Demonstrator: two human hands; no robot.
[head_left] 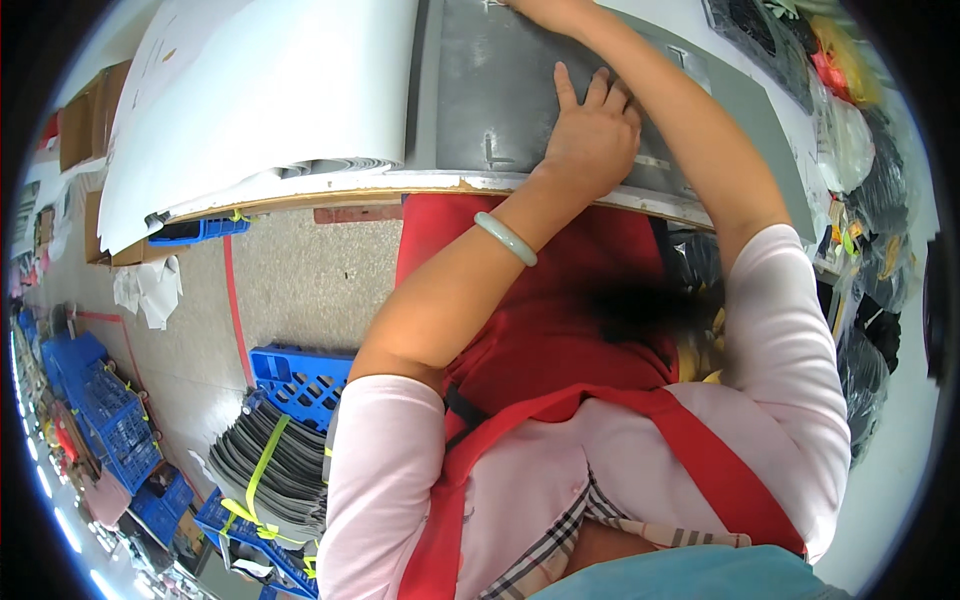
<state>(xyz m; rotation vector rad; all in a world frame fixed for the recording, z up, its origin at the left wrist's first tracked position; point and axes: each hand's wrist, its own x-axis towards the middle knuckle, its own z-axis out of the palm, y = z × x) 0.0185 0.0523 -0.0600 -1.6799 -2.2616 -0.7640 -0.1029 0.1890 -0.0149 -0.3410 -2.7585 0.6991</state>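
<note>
Grey sheet (500,90) lies flat under left hand (590,135); right hand apparently beyond view.

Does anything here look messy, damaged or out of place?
A few things. The table edge is chipped, its brown core showing through the white. The big white sheets hang over that edge, layers curling. On the floor, crumpled white paper lies loose. The left hand presses flat on the grey sheet, which lies smooth.

Grey sheet (520,90) on table edge (330,190); white sheets (270,90) left of it. Pale green bangle (506,238) below. Red apron (540,330), pink sleeves (385,480), plaid collar (560,540). Blue crates (300,380) below table; grey stack (275,465), yellow strap (262,465).
</note>
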